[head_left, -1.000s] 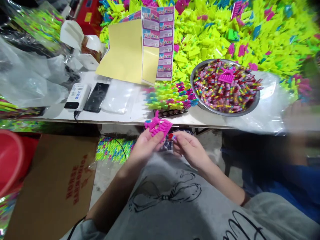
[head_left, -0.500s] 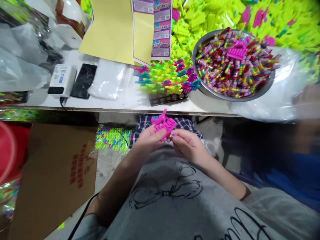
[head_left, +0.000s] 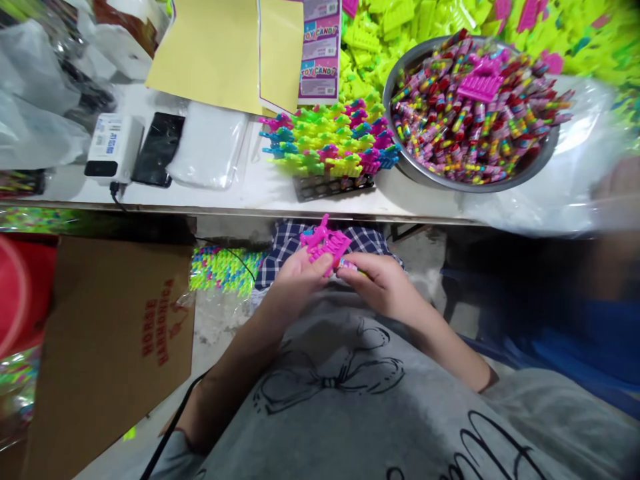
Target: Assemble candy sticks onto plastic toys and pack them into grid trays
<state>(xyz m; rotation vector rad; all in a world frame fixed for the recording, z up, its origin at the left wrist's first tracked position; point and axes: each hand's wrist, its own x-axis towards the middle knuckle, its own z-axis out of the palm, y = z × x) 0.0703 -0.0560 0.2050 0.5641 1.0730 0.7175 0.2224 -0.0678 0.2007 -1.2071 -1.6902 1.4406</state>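
The fingertips of the left hand are pinched on a pink toy, thumb across its lower part, above the person's plaid lap and just off the front edge of the desk. The right hand has thumb and fingers closed on a small wrapped candy. The candy, apart from the toy a second ago, has come up to its lower right side, so the two now appear to be handled as a pair; whether the candy has entered the toy cannot be told. Beyond the hands, near the desk's front edge, a dark tray carries rows of bright toys. To its right, a metal bowl is heaped with wrapped candies, one pink toy on top. To the tray's left lie clear bags, a phone and a white power bank. Farther back is a mound of mostly yellow-green toys. A co-worker's blurred arm shows at far right.
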